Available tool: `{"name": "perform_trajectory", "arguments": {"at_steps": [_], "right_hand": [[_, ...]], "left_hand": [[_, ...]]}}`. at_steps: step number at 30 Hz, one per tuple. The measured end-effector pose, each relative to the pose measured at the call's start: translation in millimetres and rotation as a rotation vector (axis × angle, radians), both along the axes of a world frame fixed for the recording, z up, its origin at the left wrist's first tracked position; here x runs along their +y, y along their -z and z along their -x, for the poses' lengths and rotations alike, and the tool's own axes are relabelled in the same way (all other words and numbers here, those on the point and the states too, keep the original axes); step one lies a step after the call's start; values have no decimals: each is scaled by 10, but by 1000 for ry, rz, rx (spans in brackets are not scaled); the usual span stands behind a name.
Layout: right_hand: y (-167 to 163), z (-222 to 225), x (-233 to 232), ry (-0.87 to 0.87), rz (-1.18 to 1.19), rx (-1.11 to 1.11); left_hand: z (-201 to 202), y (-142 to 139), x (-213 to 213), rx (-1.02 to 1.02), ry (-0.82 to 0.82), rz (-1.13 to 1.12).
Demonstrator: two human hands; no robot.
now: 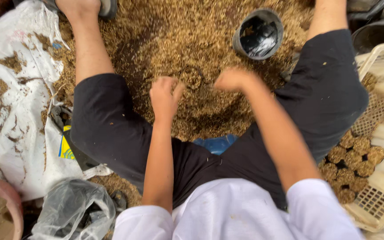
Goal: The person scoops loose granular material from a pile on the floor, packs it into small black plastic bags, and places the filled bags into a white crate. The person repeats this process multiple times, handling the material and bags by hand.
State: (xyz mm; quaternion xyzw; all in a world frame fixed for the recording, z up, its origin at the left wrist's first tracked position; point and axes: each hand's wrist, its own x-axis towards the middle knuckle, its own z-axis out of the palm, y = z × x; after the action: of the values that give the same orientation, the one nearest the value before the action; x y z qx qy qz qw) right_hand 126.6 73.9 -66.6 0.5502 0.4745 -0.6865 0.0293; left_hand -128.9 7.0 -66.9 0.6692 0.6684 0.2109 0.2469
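I am looking down at the husk pile (187,40) between my knees. My left hand (165,95) is hovering over the near edge of the pile, its grip curled narrow, though I cannot tell whether it is holding husk. My right hand (234,80) is just beside it, blurred, fingers bunched; its grip I cannot tell either. A small black pot (258,34) is lying tilted on the pile beyond the right hand. A white crate (378,195) of filled pots is sitting right of the pile.
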Motion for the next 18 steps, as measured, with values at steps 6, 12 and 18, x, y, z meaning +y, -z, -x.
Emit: {"name": "perform_trajectory", "arguments": {"at_steps": [6,12,18], "right_hand": [[-466,-411,839,357,-657,-496],[173,191,-355,-357,97,-849],[759,204,-913,48,-281,-702]], "left_hand": [[-9,395,20,-24,-395,673],[-480,623,-316,126,-262,684],[-344,847,-387,-31,-334,517]]}}
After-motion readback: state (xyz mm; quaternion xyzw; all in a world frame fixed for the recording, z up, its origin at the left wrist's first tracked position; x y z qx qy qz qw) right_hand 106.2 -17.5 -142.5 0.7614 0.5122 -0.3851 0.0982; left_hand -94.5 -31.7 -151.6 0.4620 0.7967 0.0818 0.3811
